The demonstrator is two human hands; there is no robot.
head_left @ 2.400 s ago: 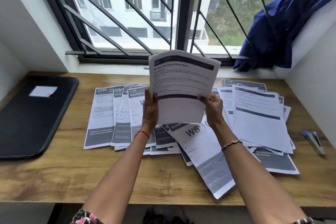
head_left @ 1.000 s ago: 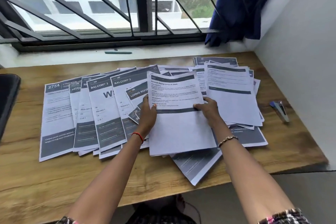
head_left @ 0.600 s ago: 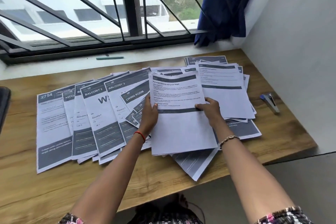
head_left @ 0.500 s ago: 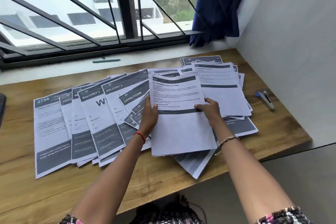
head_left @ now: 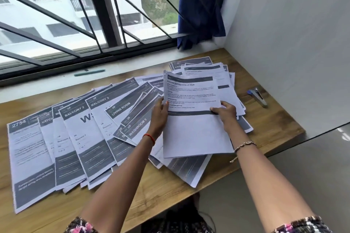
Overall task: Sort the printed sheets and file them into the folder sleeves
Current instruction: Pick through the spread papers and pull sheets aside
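So the top printed sheet (head_left: pixel 193 128) is up in both hands over the middle of the paper mess. The left hand (head_left: pixel 159 114) grips its left edge, and the right hand (head_left: pixel 225 113) pinches the right edge with its thumb on the dark band. It's tilted toward the person. I can't tell if its bottom edge actually touches the papers underneath. To the left there's a fan of overlapping sheets (head_left: pixel 75 138) with headers like BALCONY 2, BALCONY 3, LIVING ROOM and WASHROOM 2. Behind the held one sits another loose stack (head_left: pixel 217 70) toward the far right corner. All of it lies on a wooden desk (head_left: pixel 274 125) that runs into a white wall on the right. A blue stapler (head_left: pixel 258 97) sits on the bare strip between the stack and that wall, apart from the paper. One bottom sheet (head_left: pixel 189 174) pokes out past the desk's near edge. There's some open wood along the front, left of the forearms. A green pen (head_left: pixel 90 72) lies on the window sill, and a blue cloth (head_left: pixel 200 5) hangs on the window grille in the corner.
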